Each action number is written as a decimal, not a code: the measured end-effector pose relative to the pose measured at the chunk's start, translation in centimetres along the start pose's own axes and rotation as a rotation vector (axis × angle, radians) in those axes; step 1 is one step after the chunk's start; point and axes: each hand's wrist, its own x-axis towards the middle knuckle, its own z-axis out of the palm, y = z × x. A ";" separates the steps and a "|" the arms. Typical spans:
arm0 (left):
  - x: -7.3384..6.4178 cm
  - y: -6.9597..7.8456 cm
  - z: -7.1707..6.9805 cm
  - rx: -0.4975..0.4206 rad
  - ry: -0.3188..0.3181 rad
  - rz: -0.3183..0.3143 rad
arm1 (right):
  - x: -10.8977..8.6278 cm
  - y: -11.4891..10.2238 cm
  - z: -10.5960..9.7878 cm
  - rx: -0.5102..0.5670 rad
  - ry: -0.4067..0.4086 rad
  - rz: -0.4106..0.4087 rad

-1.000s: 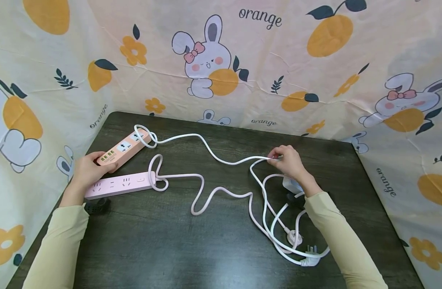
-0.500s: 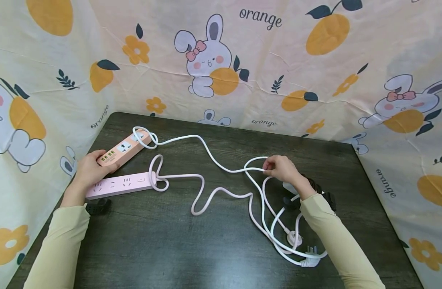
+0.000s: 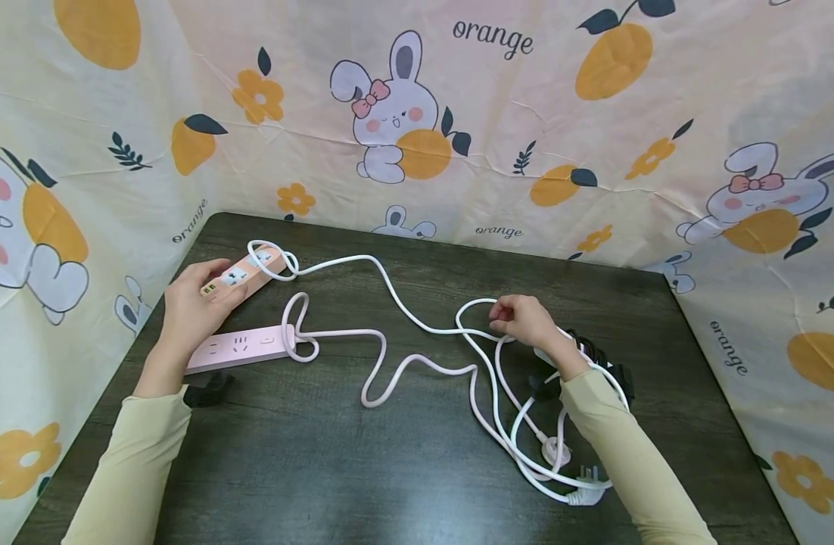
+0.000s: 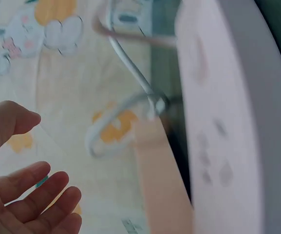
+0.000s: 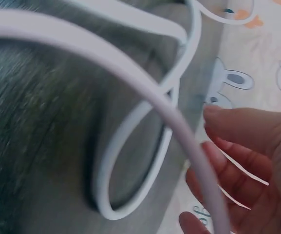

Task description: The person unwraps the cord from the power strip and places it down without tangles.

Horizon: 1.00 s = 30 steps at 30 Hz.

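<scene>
An orange power strip (image 3: 253,278) lies at the back left, a loop of its white cord (image 3: 390,284) over its far end. My left hand (image 3: 194,306) is over its near end; in the left wrist view the fingers (image 4: 38,202) are spread from the thumb with nothing between them. Just in front lies a pink power strip (image 3: 250,347), its pale pink cord (image 3: 352,331) wound once at the end. Right of centre, my right hand (image 3: 526,322) hovers over the crossing cords. Its thumb and fingers (image 5: 247,129) are parted and hold nothing in the right wrist view.
Both cords run into a tangle at the right of the dark table (image 3: 322,469). A white plug (image 3: 583,496) and a round pale pink plug (image 3: 556,452) lie near my right sleeve. A printed cloth (image 3: 267,166) hangs round the table's back and sides.
My right hand has moved slightly nearer and let go of the white cord, which now sags closer. My left hand has come off the orange strip's end and shifted right.
</scene>
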 end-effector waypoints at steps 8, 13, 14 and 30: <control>0.0 3.0 1.7 -0.085 0.006 0.138 | -1.6 -1.0 -1.2 0.094 0.170 -0.032; -0.1 4.6 2.7 -0.211 -0.024 0.173 | -2.8 -1.5 -1.6 0.149 0.248 -0.013; -0.1 4.9 2.9 -0.232 -0.036 0.173 | -3.1 -1.5 -1.7 0.163 0.268 -0.011; -0.3 9.7 6.2 -0.283 -0.166 0.269 | -8.0 -0.7 -3.3 0.207 0.459 0.006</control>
